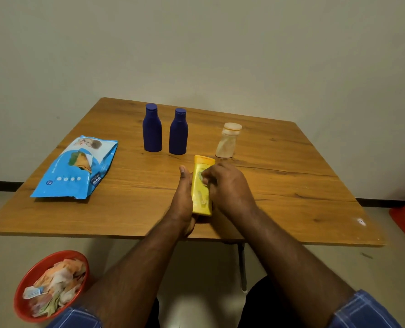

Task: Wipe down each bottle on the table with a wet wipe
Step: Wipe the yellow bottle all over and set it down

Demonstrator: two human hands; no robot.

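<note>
over the near table edge the left hand grips the yellow bottle from its side, the right hand curled on a wipe against it, two blue bottles upright beyond

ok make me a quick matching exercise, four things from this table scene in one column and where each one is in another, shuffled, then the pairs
Things:
1. yellow bottle
2. wipes pack
3. red bowl
4. pale bottle

Places:
A. on the floor, lower left, full of used wipes
B. lying flat on the table's left side
C. held between both hands
D. upright on the table, right of the two blue bottles

Pairs: 1-C, 2-B, 3-A, 4-D
</note>
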